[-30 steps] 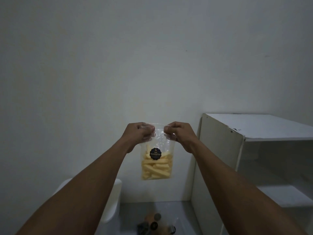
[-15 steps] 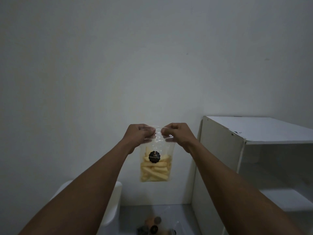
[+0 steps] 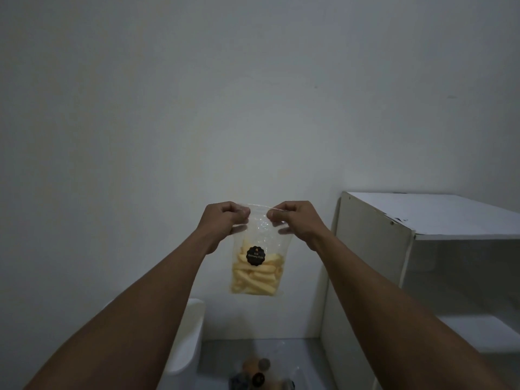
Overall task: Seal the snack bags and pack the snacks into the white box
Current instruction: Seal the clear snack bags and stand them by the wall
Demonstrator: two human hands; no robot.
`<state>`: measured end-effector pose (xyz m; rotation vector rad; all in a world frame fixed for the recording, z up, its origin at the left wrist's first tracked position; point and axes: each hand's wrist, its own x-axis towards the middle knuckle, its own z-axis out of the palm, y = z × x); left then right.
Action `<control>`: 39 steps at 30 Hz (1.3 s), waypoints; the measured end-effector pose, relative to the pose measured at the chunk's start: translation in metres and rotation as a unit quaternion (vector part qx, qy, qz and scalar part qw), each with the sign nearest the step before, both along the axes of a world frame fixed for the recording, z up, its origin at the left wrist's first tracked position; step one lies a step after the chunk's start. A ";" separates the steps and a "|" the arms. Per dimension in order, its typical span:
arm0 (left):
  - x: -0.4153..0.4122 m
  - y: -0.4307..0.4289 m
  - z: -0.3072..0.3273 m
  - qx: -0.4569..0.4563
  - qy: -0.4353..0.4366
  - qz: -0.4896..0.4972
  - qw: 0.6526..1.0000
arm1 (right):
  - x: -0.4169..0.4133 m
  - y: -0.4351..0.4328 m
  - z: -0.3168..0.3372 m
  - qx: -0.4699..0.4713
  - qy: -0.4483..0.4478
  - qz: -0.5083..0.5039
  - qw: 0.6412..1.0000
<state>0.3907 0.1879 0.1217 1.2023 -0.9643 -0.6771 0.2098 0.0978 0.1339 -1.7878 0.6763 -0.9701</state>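
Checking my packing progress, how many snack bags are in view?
1 clearly: the snack bag, top pinched by left hand and right hand. The dim pile below may hold more.

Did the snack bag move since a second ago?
Yes, a little: the snack bag has drifted left, away from the white shelf.

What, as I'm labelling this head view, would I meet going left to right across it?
white box → left hand → snack bag → right hand → white shelf unit
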 end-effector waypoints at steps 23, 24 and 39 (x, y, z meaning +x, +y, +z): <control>0.025 -0.003 -0.008 -0.013 0.079 -0.006 0.997 | 0.016 -0.011 -0.014 0.072 -0.064 0.008 0.995; 0.027 -0.003 -0.009 -0.004 0.075 -0.021 0.997 | 0.016 -0.011 -0.014 0.065 -0.058 0.002 0.996; 0.024 -0.007 -0.017 0.000 0.023 -0.048 0.999 | 0.021 -0.002 -0.012 0.005 -0.002 -0.022 1.000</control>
